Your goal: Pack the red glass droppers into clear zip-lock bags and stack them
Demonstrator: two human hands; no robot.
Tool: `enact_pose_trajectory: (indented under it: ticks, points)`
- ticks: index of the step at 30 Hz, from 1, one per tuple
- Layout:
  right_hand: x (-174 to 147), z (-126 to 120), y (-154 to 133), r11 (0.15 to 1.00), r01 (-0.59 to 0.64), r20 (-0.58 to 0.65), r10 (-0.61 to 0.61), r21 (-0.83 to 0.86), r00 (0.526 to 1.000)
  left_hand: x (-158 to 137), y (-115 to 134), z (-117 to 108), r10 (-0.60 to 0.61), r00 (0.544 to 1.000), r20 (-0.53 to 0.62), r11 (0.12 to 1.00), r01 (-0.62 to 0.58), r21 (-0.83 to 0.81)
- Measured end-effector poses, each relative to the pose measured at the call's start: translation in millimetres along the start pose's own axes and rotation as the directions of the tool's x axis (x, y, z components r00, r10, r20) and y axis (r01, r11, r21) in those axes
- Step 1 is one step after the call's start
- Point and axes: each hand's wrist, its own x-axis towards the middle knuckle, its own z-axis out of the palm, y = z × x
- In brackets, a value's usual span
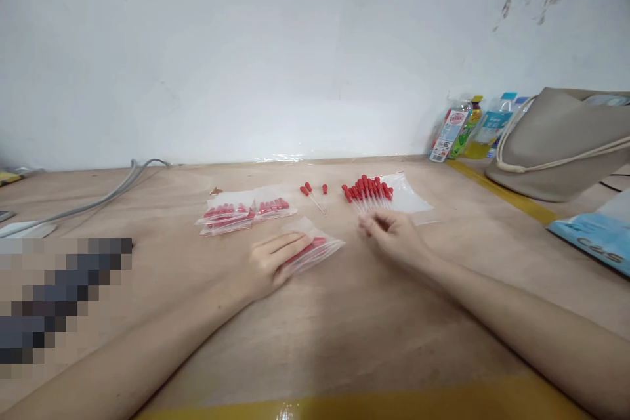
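Observation:
My left hand (pixel 273 259) lies over a clear zip bag (pixel 319 254) with red-bulbed droppers inside, its fingers across the top and its thumb at the near edge. My right hand (pixel 391 233) is curled in a pinch, slightly blurred, at the thin ends of a pile of droppers with red bulbs (pixel 367 190). Whatever its fingertips hold cannot be made out. That pile lies partly on a flat clear plastic bag (pixel 406 193). Two loose droppers (pixel 309 191) and a separate red bulb (pixel 325 189) lie between the hands, farther back.
Filled zip bags (pixel 226 215) are stacked back left, beside another filled bag (pixel 273 205). A grey cable (pixel 113 193) crosses the left side. Drink bottles (pixel 487 128), a grey drawstring bag (pixel 561 144) and a blue packet (pixel 595 236) stand or lie at right. A white wall (pixel 275 65) closes off the back.

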Motion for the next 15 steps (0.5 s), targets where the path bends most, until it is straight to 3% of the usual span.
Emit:
enact_pose_trajectory:
  ticks: [1,3,5,7,11,15]
  points:
    - [6.3,-10.2,7.9,0.985,0.088,-0.153,-0.111,-0.149,0.982,0.1,-2.3,-3.1,0.011,1.0,-0.021,1.0,-0.011,-0.01]
    - [18.2,-32.6,26.2,0.909,0.071,-0.332,-0.222,-0.412,0.917,1.8,-8.4,-10.6,0.042,0.998,-0.046,0.999,-0.044,-0.026]
    - [28.1,-53.7,45.8,0.82,-0.022,-0.401,-0.256,-0.572,0.88,5.3,-18.8,-18.5,0.083,0.994,-0.071,0.996,-0.084,-0.009]
    - [35.6,-69.0,63.1,0.736,-0.077,-0.384,-0.259,-0.673,0.886,9.7,-35.2,-25.0,0.091,0.989,-0.113,0.995,-0.086,0.047]
    - [42.9,-77.4,80.0,0.653,-0.2,-0.372,-0.135,-0.73,0.918,17.2,-78.5,-29.0,-0.121,0.992,-0.038,0.97,0.126,0.206]
    - [44.5,-72.1,78.8,0.636,-0.304,-0.345,0.063,-0.71,0.937,18.9,-109.0,-28.0,-0.321,0.936,0.144,0.934,0.287,0.212]
